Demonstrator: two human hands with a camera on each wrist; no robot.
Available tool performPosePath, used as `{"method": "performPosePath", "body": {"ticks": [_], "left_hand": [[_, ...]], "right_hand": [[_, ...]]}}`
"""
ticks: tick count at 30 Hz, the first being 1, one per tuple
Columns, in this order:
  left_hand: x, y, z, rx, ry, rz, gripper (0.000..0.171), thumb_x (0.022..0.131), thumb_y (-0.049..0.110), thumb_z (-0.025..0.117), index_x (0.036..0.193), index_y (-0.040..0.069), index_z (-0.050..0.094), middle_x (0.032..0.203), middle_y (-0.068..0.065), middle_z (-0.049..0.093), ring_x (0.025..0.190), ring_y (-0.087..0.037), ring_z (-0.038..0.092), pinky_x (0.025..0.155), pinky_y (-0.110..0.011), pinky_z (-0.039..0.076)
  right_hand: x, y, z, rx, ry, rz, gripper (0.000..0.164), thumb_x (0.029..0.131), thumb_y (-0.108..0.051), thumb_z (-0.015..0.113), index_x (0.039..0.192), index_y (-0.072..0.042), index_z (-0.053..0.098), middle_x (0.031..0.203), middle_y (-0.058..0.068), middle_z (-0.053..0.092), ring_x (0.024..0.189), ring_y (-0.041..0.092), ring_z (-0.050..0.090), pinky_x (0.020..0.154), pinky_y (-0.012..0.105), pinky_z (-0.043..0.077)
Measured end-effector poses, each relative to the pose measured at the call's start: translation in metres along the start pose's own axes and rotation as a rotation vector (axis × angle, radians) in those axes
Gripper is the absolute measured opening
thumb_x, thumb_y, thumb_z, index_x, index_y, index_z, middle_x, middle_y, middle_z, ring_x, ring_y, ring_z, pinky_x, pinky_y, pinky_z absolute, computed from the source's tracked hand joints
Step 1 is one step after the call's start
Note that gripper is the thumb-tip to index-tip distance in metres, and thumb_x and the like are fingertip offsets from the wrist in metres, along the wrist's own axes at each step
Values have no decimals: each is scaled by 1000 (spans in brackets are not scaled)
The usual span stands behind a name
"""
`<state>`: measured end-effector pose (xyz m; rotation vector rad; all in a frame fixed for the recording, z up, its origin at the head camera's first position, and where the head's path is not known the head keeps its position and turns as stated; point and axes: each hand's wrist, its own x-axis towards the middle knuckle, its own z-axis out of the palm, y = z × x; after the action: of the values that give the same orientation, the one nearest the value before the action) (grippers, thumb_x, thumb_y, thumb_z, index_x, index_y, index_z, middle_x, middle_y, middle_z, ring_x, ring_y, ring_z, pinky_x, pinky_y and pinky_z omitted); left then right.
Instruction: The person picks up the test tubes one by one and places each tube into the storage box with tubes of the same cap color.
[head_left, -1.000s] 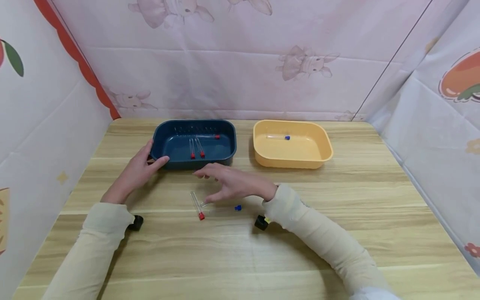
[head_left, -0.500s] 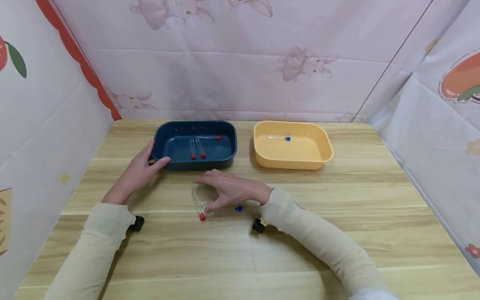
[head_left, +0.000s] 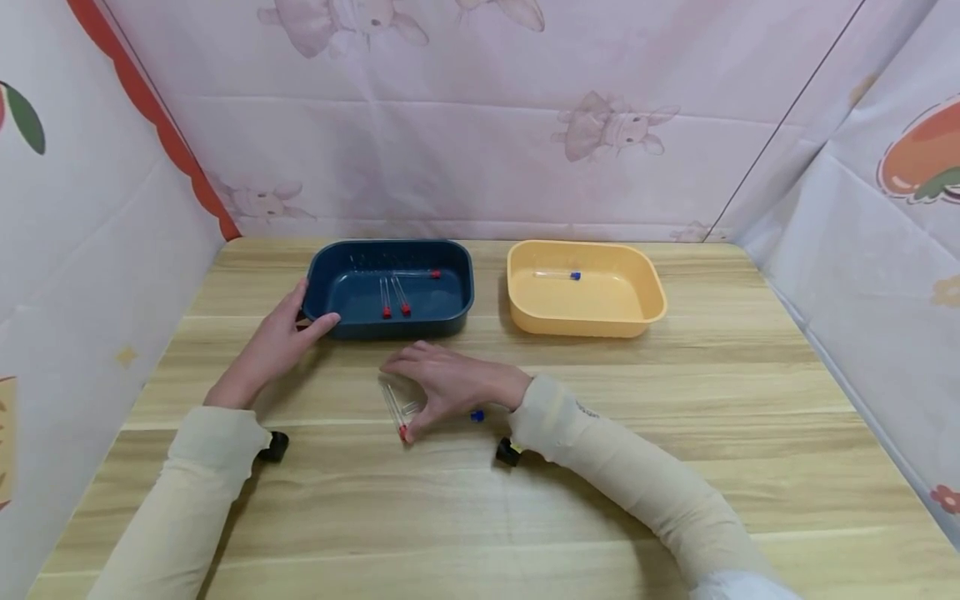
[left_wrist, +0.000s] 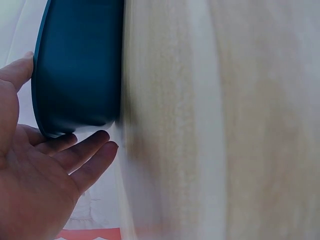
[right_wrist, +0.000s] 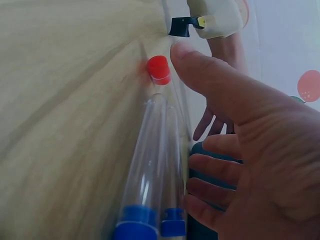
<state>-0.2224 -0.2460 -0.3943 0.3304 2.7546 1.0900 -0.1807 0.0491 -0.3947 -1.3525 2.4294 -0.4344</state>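
My left hand point(head_left: 270, 350) rests against the left end of a dark blue basket point(head_left: 450, 327), its thumb at the rim and its fingers loosely extended, as the left wrist view shows. Over the tabletop, my right hand point(head_left: 457, 383) spreads with its thumb tip beside the red cap of a clear test tube point(head_left: 393, 408); whether they touch I cannot tell. Under that hand, two blue-capped test tubes lie side by side in the right wrist view, a nearer tube point(right_wrist: 145, 160) and a farther tube point(right_wrist: 173, 165). The hand covers much of them in the head view.
Several red-capped tubes point(head_left: 401, 297) lie in the dark blue basket. To its right stands a yellow basket point(head_left: 585, 325) holding one blue-capped tube point(head_left: 555, 275). Printed cloth walls point(head_left: 480, 167) enclose the wooden table point(head_left: 450, 517) at the back and sides.
My right hand has shifted slightly left and toward me, bringing its thumb to the red cap. The left hand has stayed at the dark blue basket.
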Motion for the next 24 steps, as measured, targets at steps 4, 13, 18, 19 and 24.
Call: {"method": "performPosePath", "body": {"ticks": [4,13,18,19,24], "left_hand": [[0,0,0,7,-4,-6,101,104,57,53,164,2,-6,169,-28,2,152,-50,16,119,-65,22],[1,0,0,1,-4,-10,104,102,62,52,164,2,-7,169,-29,3,151,-51,18,119,-65,22],[1,1,0,3,-6,-12,101,104,57,53,164,2,-7,169,-29,3,151,-51,19,118,-65,23],[2,0,0,5,-9,-13,100,104,56,53,164,2,-7,168,-30,3,151,-51,19,118,-65,23],[2,0,-1,8,-16,-12,99,105,54,53,163,2,-8,168,-30,2,150,-52,20,118,-65,23]], "right_hand": [[2,1,2,-24,-10,7,104,80,-63,82,158,-9,40,159,6,42,143,21,37,124,33,23],[5,2,7,-90,22,1,107,75,-69,83,156,-11,43,157,7,43,142,21,36,122,38,28],[7,2,8,-97,16,23,109,74,-72,81,158,-14,41,159,7,39,143,22,33,122,40,27],[7,1,9,-101,13,26,110,74,-72,80,158,-14,41,159,8,39,144,22,33,122,41,27],[8,2,10,-101,-3,37,110,74,-74,79,160,-17,39,162,9,35,146,23,31,123,43,25]]}}
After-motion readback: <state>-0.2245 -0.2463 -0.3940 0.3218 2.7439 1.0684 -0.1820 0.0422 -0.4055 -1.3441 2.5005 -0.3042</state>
